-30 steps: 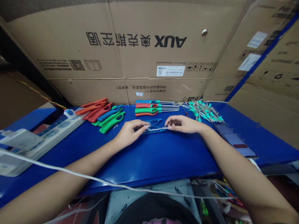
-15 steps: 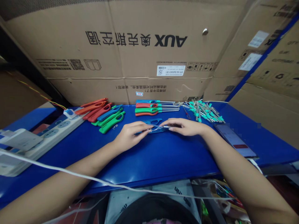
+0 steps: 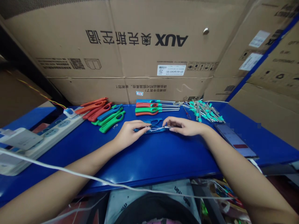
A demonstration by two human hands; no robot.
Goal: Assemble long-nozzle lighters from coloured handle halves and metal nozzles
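A blue plastic handle shell lies flat on the blue table, with thin wires and a metal tube laid across it. My left hand pinches the wires at the shell's left end, fingers closed. From the right, my right hand holds the metal tube end against the shell, its fingers pressed together. Both hands rest on the table top.
Red, green and blue empty shells lie piled at back left. Finished lighters and teal-tipped metal tubes lie behind the hands. A white power strip sits at left, a phone at right. Cardboard boxes wall the back.
The left fingers have slid a little left along the wires and closed tighter. The right hand has barely shifted; the shell stays in place.
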